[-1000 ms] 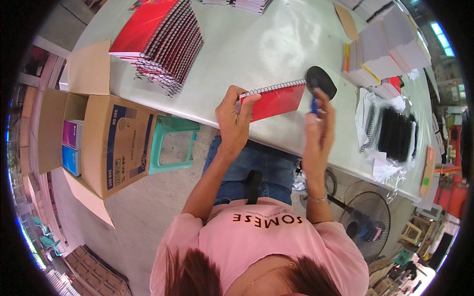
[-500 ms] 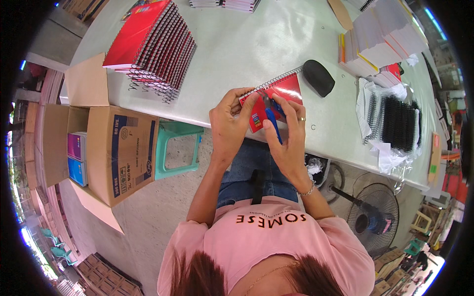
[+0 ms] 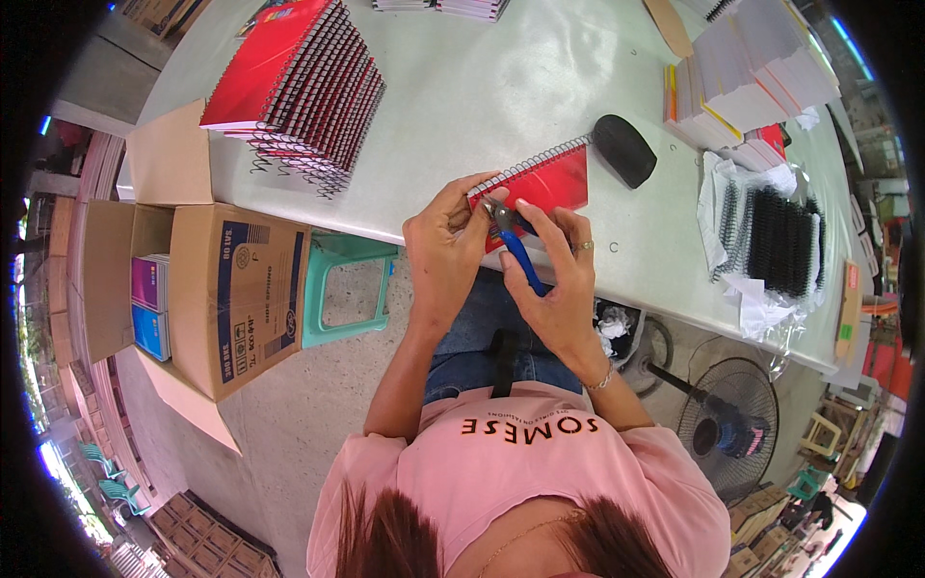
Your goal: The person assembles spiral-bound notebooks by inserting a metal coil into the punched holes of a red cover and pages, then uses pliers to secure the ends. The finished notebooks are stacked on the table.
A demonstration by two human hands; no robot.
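Note:
A red spiral notebook [image 3: 559, 180] lies at the table's near edge, its wire coil along the far side. My left hand [image 3: 447, 241] grips its left end, thumb and fingers closed near the end of the coil. In my right hand [image 3: 559, 279] are small pliers with blue handles [image 3: 517, 255], the fingers wrapped round them. Their metal jaws sit beside my left thumb, at the coil's left end; whether they touch the wire I cannot tell. Just right of the notebook rests a black rounded object [image 3: 623, 151].
A tall stack of red spiral notebooks [image 3: 289, 87] stands at the far left. Paper blocks [image 3: 742, 77] and a bundle of black coils [image 3: 782, 236] lie at the right. An open carton [image 3: 241, 299], a green stool [image 3: 347, 332] and a fan [image 3: 727, 424] stand below the table [image 3: 462, 106].
The pliers have swung so that their jaws point more toward my left thumb at the coil's left end. My right fingers have shifted on the handles. My left hand keeps its hold.

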